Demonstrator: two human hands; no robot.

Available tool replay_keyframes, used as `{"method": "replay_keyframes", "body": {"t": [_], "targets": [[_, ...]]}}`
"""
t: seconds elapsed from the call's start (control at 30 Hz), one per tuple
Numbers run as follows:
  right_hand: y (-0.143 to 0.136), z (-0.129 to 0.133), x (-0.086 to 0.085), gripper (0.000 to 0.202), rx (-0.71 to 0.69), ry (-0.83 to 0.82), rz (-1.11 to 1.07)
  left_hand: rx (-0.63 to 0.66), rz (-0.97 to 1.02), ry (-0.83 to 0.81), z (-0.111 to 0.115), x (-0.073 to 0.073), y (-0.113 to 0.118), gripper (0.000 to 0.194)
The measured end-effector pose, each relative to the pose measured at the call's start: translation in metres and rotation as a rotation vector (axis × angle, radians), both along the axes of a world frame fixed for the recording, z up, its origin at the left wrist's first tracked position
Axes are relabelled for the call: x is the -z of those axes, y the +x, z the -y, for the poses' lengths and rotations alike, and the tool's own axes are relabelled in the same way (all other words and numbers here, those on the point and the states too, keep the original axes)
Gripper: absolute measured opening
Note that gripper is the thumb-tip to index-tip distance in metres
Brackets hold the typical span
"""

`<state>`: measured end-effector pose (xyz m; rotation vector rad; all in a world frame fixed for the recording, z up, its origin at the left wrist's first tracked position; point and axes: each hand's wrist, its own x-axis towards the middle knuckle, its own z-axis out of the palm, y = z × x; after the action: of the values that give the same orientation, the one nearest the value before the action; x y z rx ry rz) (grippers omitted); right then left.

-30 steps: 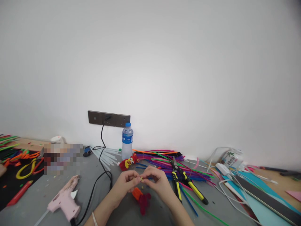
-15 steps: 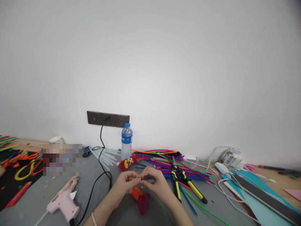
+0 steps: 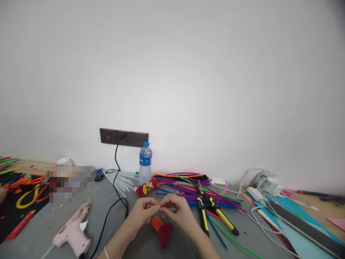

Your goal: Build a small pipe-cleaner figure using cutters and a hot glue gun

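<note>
Head view, nearest items first.

Table (image 3: 145,250): grey, supporting all items below except the socket and wall.

Glue gun (image 3: 74,230): pink, on its side, left of the arms; a clear stick protrudes from its back.

Craft piece (image 3: 165,233): orange and crimson, fuzzy; lying on the table just below the hands, between the forearms.

Left hand (image 3: 145,212): white band at the wrist; fingers curled, thumb and forefinger pinched together.

Right hand (image 3: 175,208): same pinch, its fingertips meeting those of the left.

Bit (image 3: 160,206): gripped between both sets of fingertips; too small to identify.

Pliers (image 3: 222,217): yellow-and-black handles spread, right of the right hand, head resting on the pipe cleaners.

Sheets (image 3: 298,230): blue, far right, with a black slab (image 3: 307,229) across them.

Pipe cleaners (image 3: 229,202): loose heap, mostly purple and blue, behind the right hand.

Figure (image 3: 147,187): red and yellow, round eyes; lying beyond the hands, in front of the bottle.

Glue sticks (image 3: 120,183): translucent, fanned out, left of the bottle.

Bottle (image 3: 145,162): upright, blue cap and label, near the wall.

Socket (image 3: 108,136): dark panel on the white wall (image 3: 172,90), black cord (image 3: 116,154) plugged in.
</note>
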<state>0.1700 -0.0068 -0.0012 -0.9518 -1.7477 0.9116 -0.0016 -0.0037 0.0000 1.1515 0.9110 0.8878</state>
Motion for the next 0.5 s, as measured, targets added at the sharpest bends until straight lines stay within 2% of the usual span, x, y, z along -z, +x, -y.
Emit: {"method": "replay_keyframes", "body": {"t": [0.27,0.5], "targets": [[-0.0005,0.0004,-0.0015,0.007,0.043,0.119,0.092,-0.015,0.013,0.026,-0.0016,0.0029,-0.0001,0.05],[-0.0008,-0.0015,0.0054,0.008,0.046,0.134,0.111,-0.002,0.038,0.052,-0.0033,0.0081,-0.0005,0.047]]}}
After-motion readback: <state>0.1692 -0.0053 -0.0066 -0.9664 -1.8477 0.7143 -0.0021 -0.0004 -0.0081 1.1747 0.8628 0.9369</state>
